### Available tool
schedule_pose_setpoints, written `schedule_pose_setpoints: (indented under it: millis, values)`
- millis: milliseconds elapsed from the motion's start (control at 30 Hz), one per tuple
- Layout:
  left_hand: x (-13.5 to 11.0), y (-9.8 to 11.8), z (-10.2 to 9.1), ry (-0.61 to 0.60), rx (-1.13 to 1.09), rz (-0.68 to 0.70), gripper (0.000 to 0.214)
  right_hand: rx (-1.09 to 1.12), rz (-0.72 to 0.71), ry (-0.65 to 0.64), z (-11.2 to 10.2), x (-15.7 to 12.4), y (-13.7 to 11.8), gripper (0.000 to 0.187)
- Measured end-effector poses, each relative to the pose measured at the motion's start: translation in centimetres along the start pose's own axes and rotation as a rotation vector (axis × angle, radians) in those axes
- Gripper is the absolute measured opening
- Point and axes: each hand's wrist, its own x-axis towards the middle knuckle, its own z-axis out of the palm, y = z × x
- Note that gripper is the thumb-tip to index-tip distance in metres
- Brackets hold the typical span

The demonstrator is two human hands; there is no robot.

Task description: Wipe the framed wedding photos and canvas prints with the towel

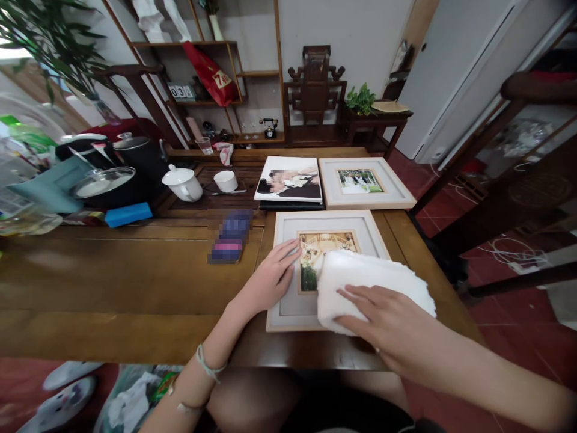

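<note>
A light wood picture frame (331, 220) lies flat on the table, holding a small photo (328, 241) of a bright staircase scene inside a pale mat. My left hand (270, 276) rests over the frame's left side, its fingers stretched out flat to the photo's edge. In my right hand (383, 316) is a folded white cloth (374, 273), pressed down on the frame with the fingers over its top. The cloth hides the photo's lower right part and much of the frame's right side.
Behind lie another framed photo (327, 183) and a stacked white-covered photo piece (288, 162). A blurred-out dark blue item (231, 236) lies left of my hand. Farther left are a white lidded cup (183, 183), a white bowl (226, 181), a blue box (128, 214) and a dark pot (108, 191).
</note>
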Motion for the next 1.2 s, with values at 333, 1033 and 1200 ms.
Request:
schedule_pose_setpoints:
  millis: [333,1033,1200]
  values:
    - [-0.1,-0.3,0.1,0.035,-0.009,0.03,0.045,-0.259,0.244,0.159,2.2,4.2,10.8,0.061]
    - [-0.1,-0.1,0.0,0.024,-0.002,0.026,0.046,0.097,0.018,-0.073,0.5,0.7,-0.1,0.069]
    - [-0.2,-0.2,0.1,0.05,-0.011,0.042,0.045,-0.147,0.228,0.105,2.2,2.5,6.3,0.065]
